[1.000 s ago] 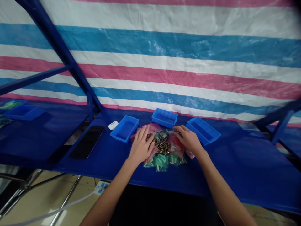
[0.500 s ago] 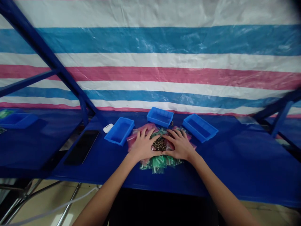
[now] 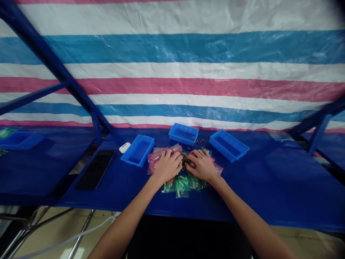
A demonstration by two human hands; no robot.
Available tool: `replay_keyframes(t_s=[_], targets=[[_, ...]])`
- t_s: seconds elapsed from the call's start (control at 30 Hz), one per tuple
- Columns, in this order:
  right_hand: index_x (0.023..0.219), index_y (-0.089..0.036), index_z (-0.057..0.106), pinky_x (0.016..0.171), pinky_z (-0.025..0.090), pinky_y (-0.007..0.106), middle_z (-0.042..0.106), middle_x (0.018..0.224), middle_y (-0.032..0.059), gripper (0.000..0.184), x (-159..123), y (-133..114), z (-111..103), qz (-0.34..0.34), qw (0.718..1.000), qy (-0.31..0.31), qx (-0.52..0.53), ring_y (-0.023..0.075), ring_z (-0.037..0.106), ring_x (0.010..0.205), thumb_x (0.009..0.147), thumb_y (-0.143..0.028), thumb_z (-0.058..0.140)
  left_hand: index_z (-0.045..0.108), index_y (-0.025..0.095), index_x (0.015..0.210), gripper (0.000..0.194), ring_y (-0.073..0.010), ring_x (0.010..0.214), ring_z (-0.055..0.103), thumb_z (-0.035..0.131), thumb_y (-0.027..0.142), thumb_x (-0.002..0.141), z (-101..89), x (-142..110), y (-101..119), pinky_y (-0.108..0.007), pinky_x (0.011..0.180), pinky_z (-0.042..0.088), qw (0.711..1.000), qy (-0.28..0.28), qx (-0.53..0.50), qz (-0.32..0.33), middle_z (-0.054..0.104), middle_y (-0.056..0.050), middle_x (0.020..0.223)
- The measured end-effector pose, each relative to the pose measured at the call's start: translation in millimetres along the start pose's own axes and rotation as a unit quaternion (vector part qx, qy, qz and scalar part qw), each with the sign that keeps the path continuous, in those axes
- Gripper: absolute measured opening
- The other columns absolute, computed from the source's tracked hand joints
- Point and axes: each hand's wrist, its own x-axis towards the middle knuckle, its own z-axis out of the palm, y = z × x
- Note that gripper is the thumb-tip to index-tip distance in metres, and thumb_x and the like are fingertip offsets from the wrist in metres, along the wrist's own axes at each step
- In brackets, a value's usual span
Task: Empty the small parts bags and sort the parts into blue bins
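Note:
A heap of small plastic bags, pink ones [image 3: 155, 161] and green ones [image 3: 182, 184], lies on the blue table [image 3: 269, 187] with a small pile of dark metal screws [image 3: 185, 163] in its middle. My left hand [image 3: 167, 166] and my right hand [image 3: 201, 165] sit side by side on the heap, fingers curled in around the screws. What the fingers grip is hidden under them.
Three blue plastic trays stand behind the heap: left [image 3: 137, 150], middle [image 3: 183, 134], right [image 3: 228, 145]. A few loose screws [image 3: 198, 141] lie between two trays. A black phone [image 3: 95, 169] and a white earbud case [image 3: 124, 147] lie at the left. Blue frame bars rise on both sides.
Both hands have drawn together over the screws, and the fingers have curled from flat and spread to closed. The camera has dipped slightly.

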Motion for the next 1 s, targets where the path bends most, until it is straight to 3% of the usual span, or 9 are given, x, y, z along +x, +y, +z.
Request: replay_keyframes(t_s=[0.2,0.4,0.47,0.53,0.63,0.7,0.8,0.87,1.0], targets=[[0.083,-0.023,0.067,0.079,0.037,0.033,0.065,0.081,0.0038,0.011,9,1,8,-0.001,0.997,0.062,0.049,0.0203,0.059,0.082,0.083,-0.03,0.059,0.06,0.02,0.078,0.017,-0.0247,0.086,0.053,0.046,0.018,0.088,9.3,8,-5,-0.039,0.082,0.04,0.993,0.074,-0.07,-0.059,0.064,-0.006,0.082],[0.091,-0.023,0.068,0.081,0.044,0.031,0.068,0.096,0.0051,0.013,17,3,1,0.022,0.988,0.117,0.094,0.0202,0.064,0.092,0.084,-0.029,0.06,0.057,0.02,0.07,0.023,-0.0173,0.067,0.053,0.045,0.02,0.089,3.3,15,-11,-0.029,0.066,0.036,0.971,0.137,-0.126,-0.153,0.058,-0.001,0.063],[0.092,-0.022,0.067,0.079,0.046,0.029,0.067,0.096,0.0053,0.013,19,3,-5,0.027,0.981,0.135,0.138,0.0193,0.064,0.091,0.085,-0.029,0.059,0.059,0.019,0.072,0.024,-0.0146,0.061,0.051,0.044,0.021,0.09,-3.0,17,-14,-0.026,0.061,0.035,0.947,0.172,-0.182,-0.202,0.056,0.0,0.061],[0.089,-0.022,0.066,0.076,0.048,0.028,0.067,0.092,0.0044,0.011,21,3,-13,0.038,0.965,0.153,0.209,0.018,0.064,0.084,0.085,-0.029,0.059,0.06,0.019,0.07,0.023,-0.0124,0.058,0.05,0.046,0.022,0.088,-9.8,20,-18,-0.024,0.059,0.034,0.881,0.236,-0.309,-0.271,0.056,0.002,0.061],[0.086,-0.021,0.065,0.074,0.047,0.028,0.066,0.084,0.0022,0.011,25,4,-22,0.08,0.928,0.19,0.311,0.0165,0.061,0.076,0.085,-0.031,0.06,0.056,0.017,0.061,0.02,-0.0106,0.06,0.05,0.05,0.021,0.08,-16.0,28,-26,-0.021,0.06,0.036,0.703,0.34,-0.507,-0.363,0.056,0.003,0.061],[0.085,-0.02,0.065,0.074,0.047,0.029,0.066,0.083,0.0014,0.014,27,6,-24,0.123,0.899,0.22,0.359,0.0161,0.06,0.074,0.084,-0.034,0.061,0.051,0.017,0.058,0.02,-0.0097,0.058,0.048,0.049,0.022,0.077,-14.7,32,-33,-0.02,0.058,0.037,0.62,0.376,-0.561,-0.4,0.052,0.003,0.059],[0.083,-0.019,0.064,0.072,0.046,0.028,0.065,0.082,0.0007,0.017,27,11,-22,0.166,0.868,0.225,0.409,0.0152,0.058,0.071,0.081,-0.037,0.064,0.044,0.019,0.06,0.017,-0.0085,0.048,0.042,0.046,0.027,0.076,-6.4,36,-40,-0.02,0.05,0.035,0.554,0.385,-0.59,-0.443,0.044,0.006,0.054],[0.083,-0.02,0.064,0.072,0.046,0.028,0.065,0.082,0.0006,0.018,24,14,-19,0.165,0.869,0.195,0.425,0.0154,0.058,0.073,0.081,-0.037,0.064,0.04,0.02,0.062,0.02,-0.0085,0.043,0.04,0.048,0.033,0.075,-0.5,34,-41,-0.021,0.047,0.036,0.514,0.374,-0.614,-0.469,0.04,0.008,0.051],[0.084,-0.019,0.062,0.071,0.047,0.028,0.064,0.082,0.0012,0.02,15,20,-11,0.163,0.881,0.134,0.424,0.0161,0.059,0.074,0.083,-0.039,0.06,0.039,0.021,0.063,0.036,-0.01,0.041,0.044,0.058,0.05,0.072,3.2,26,-39,-0.023,0.045,0.039,0.467,0.333,-0.66,-0.486,0.043,0.007,0.049]])
